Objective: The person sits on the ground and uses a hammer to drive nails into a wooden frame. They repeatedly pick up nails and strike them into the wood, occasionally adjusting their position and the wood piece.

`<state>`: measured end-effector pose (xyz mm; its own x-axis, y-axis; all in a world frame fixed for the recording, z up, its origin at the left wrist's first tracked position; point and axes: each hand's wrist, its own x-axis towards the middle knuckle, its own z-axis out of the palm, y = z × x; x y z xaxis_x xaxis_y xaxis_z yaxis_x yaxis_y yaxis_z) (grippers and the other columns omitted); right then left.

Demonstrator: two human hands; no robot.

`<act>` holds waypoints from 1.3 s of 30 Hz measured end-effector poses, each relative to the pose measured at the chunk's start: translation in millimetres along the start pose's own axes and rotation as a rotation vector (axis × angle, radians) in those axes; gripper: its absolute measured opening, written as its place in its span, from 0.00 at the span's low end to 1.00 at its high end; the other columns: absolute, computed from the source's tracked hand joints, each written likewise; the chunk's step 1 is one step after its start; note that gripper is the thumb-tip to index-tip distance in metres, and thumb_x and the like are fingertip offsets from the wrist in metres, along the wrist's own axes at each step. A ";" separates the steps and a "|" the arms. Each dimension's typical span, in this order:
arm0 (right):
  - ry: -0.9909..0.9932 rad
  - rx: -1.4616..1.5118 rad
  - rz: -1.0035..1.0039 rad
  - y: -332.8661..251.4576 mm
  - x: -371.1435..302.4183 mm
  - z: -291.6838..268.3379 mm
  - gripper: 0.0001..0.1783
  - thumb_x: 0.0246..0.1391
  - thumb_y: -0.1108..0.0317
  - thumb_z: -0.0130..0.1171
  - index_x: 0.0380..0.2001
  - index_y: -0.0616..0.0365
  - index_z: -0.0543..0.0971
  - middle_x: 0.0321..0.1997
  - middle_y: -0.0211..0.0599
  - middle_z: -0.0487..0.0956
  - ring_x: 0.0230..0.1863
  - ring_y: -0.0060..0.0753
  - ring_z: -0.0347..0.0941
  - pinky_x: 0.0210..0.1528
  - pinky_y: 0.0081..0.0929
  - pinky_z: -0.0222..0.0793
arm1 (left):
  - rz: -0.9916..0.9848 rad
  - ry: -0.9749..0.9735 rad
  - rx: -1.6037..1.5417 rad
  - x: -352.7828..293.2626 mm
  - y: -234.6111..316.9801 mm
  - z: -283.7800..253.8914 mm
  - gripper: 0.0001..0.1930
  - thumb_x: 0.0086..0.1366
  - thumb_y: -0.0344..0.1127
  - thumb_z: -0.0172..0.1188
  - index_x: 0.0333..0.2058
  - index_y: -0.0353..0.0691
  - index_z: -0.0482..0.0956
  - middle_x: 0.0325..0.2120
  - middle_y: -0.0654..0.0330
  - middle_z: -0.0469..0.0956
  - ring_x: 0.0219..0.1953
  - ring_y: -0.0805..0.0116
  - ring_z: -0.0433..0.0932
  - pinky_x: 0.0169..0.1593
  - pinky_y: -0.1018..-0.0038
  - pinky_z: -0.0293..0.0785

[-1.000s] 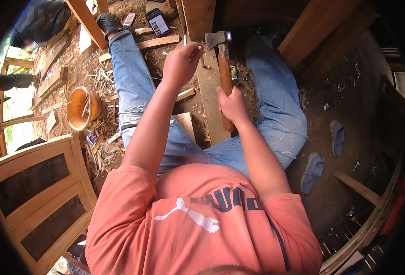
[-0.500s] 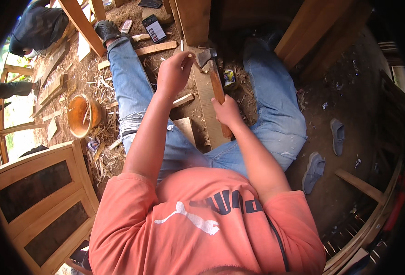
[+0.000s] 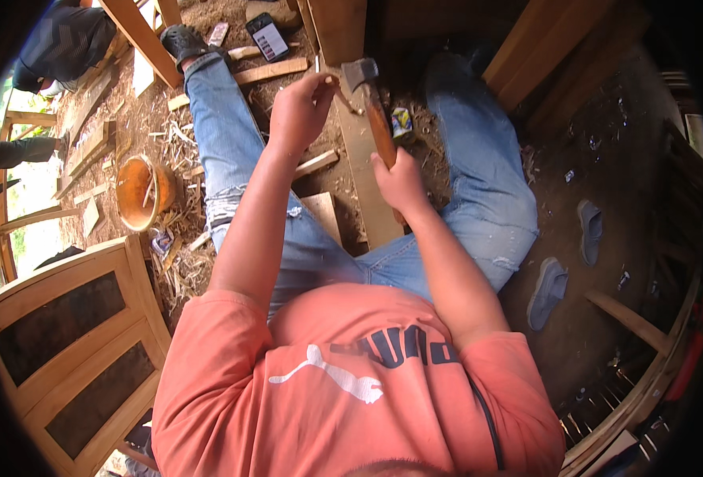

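Between my spread legs, my right hand (image 3: 401, 184) grips the wooden handle of a hatchet (image 3: 380, 131). Its dark metal head points away from me, above the far end of a long flat board (image 3: 358, 163). My left hand (image 3: 298, 113) pinches one end of a thin wooden stick (image 3: 346, 97). The stick slants down toward the board, and its far end lies close beside the hatchet, just below the head. Whether the stick's tip touches the board is hard to tell.
An orange bucket (image 3: 139, 195) stands among wood shavings on the left. Beyond my left leg are a phone (image 3: 267, 37) and a wood strip (image 3: 272, 71). A panelled wooden frame (image 3: 73, 342) is near left, slippers (image 3: 548, 292) lie right, and another person (image 3: 65, 48) is far left.
The hatchet has risen and shifted away from me with my right hand. My left hand has moved slightly away too, still pinching the stick.
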<state>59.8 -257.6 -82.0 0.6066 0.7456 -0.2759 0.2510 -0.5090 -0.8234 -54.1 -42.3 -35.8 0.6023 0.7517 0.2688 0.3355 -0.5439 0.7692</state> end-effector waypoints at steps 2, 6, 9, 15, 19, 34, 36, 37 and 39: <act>-0.031 -0.089 0.077 9.4 -7.2 11.4 0.23 0.68 0.52 0.65 0.47 0.64 0.84 0.41 0.65 0.87 0.48 0.71 0.85 0.51 0.57 0.80 | -0.008 -0.014 0.017 -2.5 1.2 2.8 0.10 0.73 0.32 0.70 0.50 0.37 0.88 0.39 0.49 0.91 0.43 0.56 0.93 0.46 0.67 0.85; 0.010 -0.104 0.019 24.9 2.2 17.8 0.22 0.68 0.52 0.65 0.47 0.64 0.84 0.40 0.65 0.87 0.48 0.71 0.85 0.51 0.58 0.80 | 0.005 -0.016 0.083 -2.9 1.4 -0.1 0.10 0.73 0.33 0.70 0.50 0.37 0.89 0.39 0.49 0.91 0.43 0.57 0.93 0.46 0.67 0.85; -0.008 -0.021 0.044 6.8 3.6 7.3 0.23 0.68 0.52 0.65 0.48 0.64 0.84 0.41 0.65 0.87 0.49 0.71 0.85 0.52 0.58 0.80 | 0.066 0.036 0.061 0.2 -4.0 1.9 0.09 0.72 0.33 0.69 0.47 0.40 0.89 0.37 0.48 0.90 0.41 0.48 0.91 0.43 0.60 0.86; -0.016 -0.146 0.088 25.8 4.9 19.6 0.22 0.67 0.53 0.66 0.46 0.64 0.84 0.42 0.65 0.87 0.50 0.70 0.85 0.52 0.57 0.80 | 0.037 0.006 0.027 -2.4 1.9 2.5 0.09 0.71 0.33 0.70 0.47 0.39 0.89 0.38 0.48 0.90 0.42 0.48 0.91 0.43 0.61 0.86; -0.026 0.024 0.127 7.7 -1.8 7.7 0.21 0.67 0.54 0.65 0.47 0.64 0.84 0.43 0.65 0.87 0.50 0.71 0.85 0.53 0.58 0.80 | 0.048 0.019 0.058 -1.7 0.2 3.8 0.09 0.71 0.33 0.70 0.47 0.39 0.89 0.38 0.48 0.90 0.42 0.49 0.91 0.44 0.61 0.86; -0.012 -0.142 0.075 33.5 11.9 16.5 0.21 0.67 0.55 0.67 0.47 0.65 0.84 0.38 0.61 0.87 0.46 0.68 0.86 0.48 0.52 0.80 | 0.020 0.000 0.055 -2.5 6.5 -1.4 0.08 0.71 0.29 0.71 0.47 0.38 0.88 0.36 0.49 0.90 0.40 0.58 0.93 0.43 0.68 0.85; -0.042 -0.100 0.086 18.8 8.2 12.3 0.21 0.67 0.54 0.66 0.47 0.64 0.84 0.40 0.63 0.87 0.47 0.69 0.86 0.50 0.54 0.80 | 0.035 0.010 0.031 -0.8 2.0 -4.3 0.08 0.71 0.29 0.71 0.47 0.39 0.88 0.36 0.50 0.90 0.39 0.59 0.93 0.43 0.68 0.85; -0.045 -0.064 0.078 11.5 8.5 10.3 0.22 0.67 0.52 0.65 0.46 0.64 0.84 0.42 0.64 0.87 0.48 0.69 0.85 0.51 0.56 0.80 | 0.037 0.007 0.016 -5.5 -0.4 -4.4 0.08 0.71 0.30 0.71 0.47 0.39 0.89 0.36 0.50 0.90 0.38 0.59 0.92 0.42 0.68 0.85; -0.039 -0.069 0.069 14.6 8.1 11.3 0.23 0.68 0.51 0.65 0.45 0.64 0.84 0.43 0.65 0.87 0.49 0.70 0.85 0.52 0.57 0.80 | 0.022 0.011 0.037 -9.0 0.6 -1.9 0.08 0.71 0.29 0.71 0.47 0.39 0.89 0.36 0.51 0.90 0.38 0.60 0.92 0.42 0.68 0.85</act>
<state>59.8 -254.1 -101.8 0.5946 0.7232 -0.3513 0.2619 -0.5874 -0.7658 -60.6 -48.6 -36.7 0.6017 0.7435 0.2917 0.3488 -0.5732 0.7415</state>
